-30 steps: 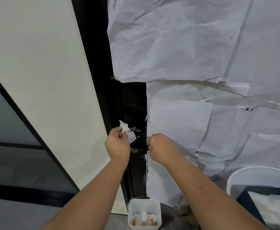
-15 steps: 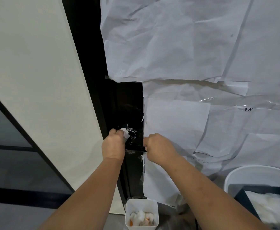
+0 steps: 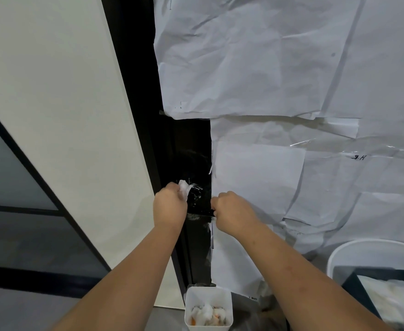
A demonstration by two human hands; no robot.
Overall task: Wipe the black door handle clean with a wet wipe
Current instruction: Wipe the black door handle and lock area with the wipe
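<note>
The black door handle (image 3: pixel 199 212) juts from the dark strip of door left bare between taped sheets of white paper. My left hand (image 3: pixel 170 206) grips a crumpled white wet wipe (image 3: pixel 184 189) and holds it against the door just above the handle's left end, where white smears show on the glossy black surface. My right hand (image 3: pixel 232 212) is curled around the handle's right end. Most of the handle is hidden by both hands.
White paper sheets (image 3: pixel 268 68) cover the door to the right. A pale wall panel (image 3: pixel 64 115) lies left. Below stands a small white bin (image 3: pixel 208 306) with used wipes, and a round white bucket (image 3: pixel 354 249) with a dark pack sits at bottom right.
My left hand slid the wipe slightly left and bunched it tighter against the door above the handle. My right hand kept its hold on the handle's end.
</note>
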